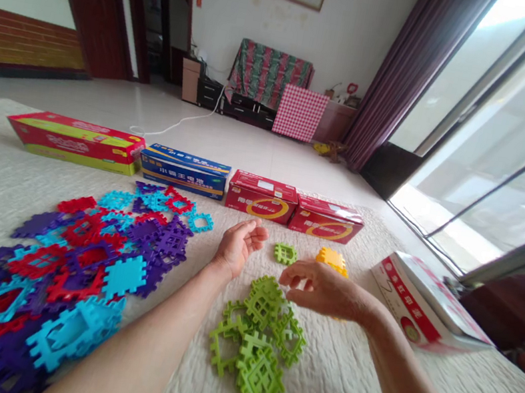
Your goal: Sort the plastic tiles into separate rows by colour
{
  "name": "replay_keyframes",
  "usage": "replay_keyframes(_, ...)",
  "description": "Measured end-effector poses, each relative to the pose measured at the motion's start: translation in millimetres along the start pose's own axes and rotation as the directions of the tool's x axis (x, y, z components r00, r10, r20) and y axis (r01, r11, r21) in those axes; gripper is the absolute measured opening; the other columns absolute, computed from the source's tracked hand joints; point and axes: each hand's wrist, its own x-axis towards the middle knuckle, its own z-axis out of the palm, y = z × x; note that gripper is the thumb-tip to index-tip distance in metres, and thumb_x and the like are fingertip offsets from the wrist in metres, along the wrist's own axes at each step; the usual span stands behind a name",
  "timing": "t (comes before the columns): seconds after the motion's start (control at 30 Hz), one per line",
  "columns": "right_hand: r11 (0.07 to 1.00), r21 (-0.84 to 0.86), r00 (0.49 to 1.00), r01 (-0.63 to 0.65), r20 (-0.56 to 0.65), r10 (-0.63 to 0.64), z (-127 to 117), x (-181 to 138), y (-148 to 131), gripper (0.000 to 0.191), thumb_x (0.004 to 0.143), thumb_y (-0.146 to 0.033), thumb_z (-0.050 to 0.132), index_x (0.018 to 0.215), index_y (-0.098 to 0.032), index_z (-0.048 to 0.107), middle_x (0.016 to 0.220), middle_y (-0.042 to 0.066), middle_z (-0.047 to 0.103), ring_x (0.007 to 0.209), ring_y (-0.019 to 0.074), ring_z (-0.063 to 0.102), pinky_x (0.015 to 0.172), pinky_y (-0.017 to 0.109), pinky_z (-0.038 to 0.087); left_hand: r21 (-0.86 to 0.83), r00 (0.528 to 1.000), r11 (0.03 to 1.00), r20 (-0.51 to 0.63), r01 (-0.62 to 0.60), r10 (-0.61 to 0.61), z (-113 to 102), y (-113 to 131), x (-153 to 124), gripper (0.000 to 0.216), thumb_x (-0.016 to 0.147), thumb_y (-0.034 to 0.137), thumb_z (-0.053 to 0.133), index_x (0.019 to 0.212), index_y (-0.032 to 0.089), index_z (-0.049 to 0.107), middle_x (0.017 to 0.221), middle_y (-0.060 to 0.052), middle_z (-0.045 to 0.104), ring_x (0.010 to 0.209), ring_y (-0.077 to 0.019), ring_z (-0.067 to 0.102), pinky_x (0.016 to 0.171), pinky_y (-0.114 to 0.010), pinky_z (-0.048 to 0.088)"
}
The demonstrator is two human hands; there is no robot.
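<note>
My left hand (pixel 238 246) is held above the quilted cover, its fingers loosely curled and apart, with nothing visible in them. To its right, my right hand (pixel 310 285) hovers at the upper edge of a heap of green plastic building pieces (pixel 261 376). Its fingers are bent, with a gap to the thumb, and I see nothing held. A single green frame piece (pixel 285 253) lies beyond the heap, between the hands. Yellow pieces (pixel 331 258) are partly hidden behind my right hand. On the left spreads a mixed pile of purple, red and light-blue interlocking pieces (pixel 125 277).
Along the far side stand a long red-and-green box (pixel 73 141), a blue box (pixel 184 170) and two red boxes (pixel 262 198). A white-and-red carton (pixel 426 307) is at the right. Beyond the cover, a white cable (pixel 179 121) runs over the tiled floor.
</note>
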Motion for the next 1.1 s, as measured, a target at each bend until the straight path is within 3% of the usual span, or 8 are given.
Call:
replay_keyframes(0.13, 1.000, 0.010, 0.994, -0.024, 0.104, 0.023, 3, -6, -3, 0.017, 0.073, -0.018, 0.057, 0.086, -0.018, 0.068, 0.079, 0.000, 0.068, 0.070, 0.0098, 0.060, 0.064, 0.020, 0.046, 0.002, 1.000, 1.000, 0.000, 0.001, -0.001, 1, 0, -1, 0.023, 0.074, 0.028, 0.062, 0.091, 0.012, 0.064, 0.076, -0.007, 0.069, 0.072, -0.0152, 0.066, 0.063, -0.025, 0.047)
replay_keyframes(0.4, 0.998, 0.048, 0.985, -0.036, 0.168, 0.027, 10, -4, 2, 0.015, 0.072, -0.017, 0.058, 0.085, -0.017, 0.066, 0.075, -0.002, 0.063, 0.066, 0.0085, 0.055, 0.060, 0.020, 0.042, 0.018, 1.000, 1.000, 0.007, -0.001, 0.001, -1, -1, 0, 0.023, 0.073, 0.029, 0.062, 0.090, 0.013, 0.064, 0.075, -0.007, 0.069, 0.072, -0.0155, 0.066, 0.063, -0.025, 0.047)
replay_keyframes(0.6, 0.918, 0.382, 0.969, -0.111, 0.247, 0.014, 0, -7, 8, 0.019, 0.077, -0.024, 0.060, 0.095, -0.017, 0.061, 0.066, -0.006, 0.050, 0.058, 0.0062, 0.043, 0.053, 0.019, 0.036, 0.061, 0.999, 0.998, 0.030, -0.017, 0.015, 0, -2, -1, 0.026, 0.071, 0.030, 0.064, 0.091, 0.013, 0.065, 0.076, -0.007, 0.070, 0.073, -0.0161, 0.066, 0.063, -0.025, 0.047)
replay_keyframes(0.7, 0.872, 0.481, 0.983, -0.095, 0.184, 0.006, -3, -7, 14, 0.018, 0.078, -0.027, 0.060, 0.092, -0.017, 0.059, 0.071, -0.004, 0.052, 0.061, 0.0066, 0.044, 0.055, 0.020, 0.037, 0.063, 0.999, 0.998, 0.028, -0.017, 0.015, 0, -1, -1, 0.025, 0.072, 0.029, 0.064, 0.091, 0.013, 0.065, 0.076, -0.007, 0.070, 0.073, -0.0157, 0.066, 0.063, -0.025, 0.047)
replay_keyframes(0.83, 0.881, 0.462, 0.994, -0.104, 0.069, 0.081, -5, -5, 19, 0.017, 0.079, -0.027, 0.057, 0.092, -0.017, 0.060, 0.075, -0.003, 0.055, 0.062, 0.0074, 0.046, 0.057, 0.021, 0.038, 0.062, 1.000, 0.998, 0.025, -0.013, 0.011, 0, -1, -2, 0.025, 0.072, 0.029, 0.063, 0.091, 0.013, 0.064, 0.076, -0.007, 0.069, 0.073, -0.0155, 0.066, 0.063, -0.025, 0.047)
replay_keyframes(0.97, 0.927, 0.351, 0.982, -0.129, -0.087, 0.170, -8, -5, 18, 0.014, 0.079, -0.022, 0.052, 0.088, -0.016, 0.061, 0.072, -0.002, 0.057, 0.061, 0.0085, 0.048, 0.057, 0.022, 0.039, 0.062, 1.000, 0.998, 0.025, -0.011, 0.009, 0, -1, -2, 0.026, 0.071, 0.028, 0.064, 0.092, 0.012, 0.064, 0.076, -0.007, 0.069, 0.072, -0.0157, 0.066, 0.062, -0.024, 0.047)
replay_keyframes(1.1, 0.977, 0.141, 0.971, -0.158, -0.159, 0.180, -1, -2, 14, 0.016, 0.077, -0.014, 0.048, 0.083, -0.017, 0.063, 0.070, -0.001, 0.060, 0.061, 0.0100, 0.051, 0.058, 0.023, 0.040, 0.063, 1.000, 0.998, 0.022, -0.008, 0.007, 0, -1, -2, 0.026, 0.072, 0.028, 0.063, 0.092, 0.012, 0.064, 0.076, -0.007, 0.069, 0.072, -0.0155, 0.066, 0.062, -0.024, 0.047)
